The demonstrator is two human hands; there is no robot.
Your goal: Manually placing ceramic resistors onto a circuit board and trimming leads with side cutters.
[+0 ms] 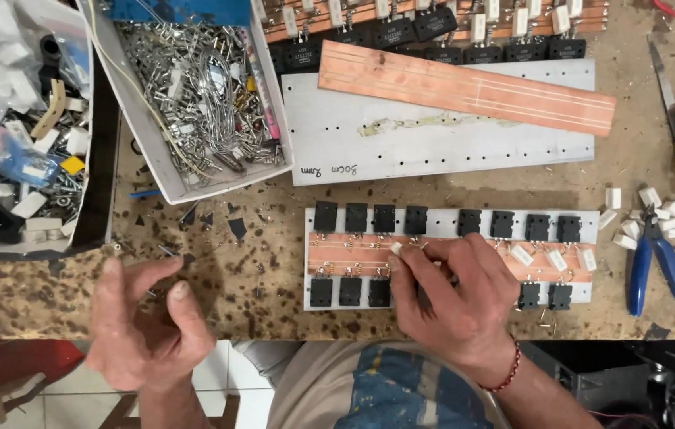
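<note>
A: Item one, the small white block resistor [395, 248]. We find it pinched at the fingertips of our right hand [450, 295], set against the copper strip of the grey plate with black transistors [453, 258].

B: Handling?

A: We judge it light, stiff, probably brittle, with thin leads that bend easily; best held by the flat sides of the body, not the wires.

B: The plate itself?

A: Flat on the desk [266, 262], likely rigid, weighty enough to stay put.

B: The other hand?

A: Our left hand [147, 322] hovers off the desk edge, fingers half curled; whether it pinches anything, we cannot tell.

B: Surroundings?

A: More white resistors [655, 214] and blue-handled pliers [655, 258] to the right; a white tray of metal hardware [202, 95] above left.
</note>
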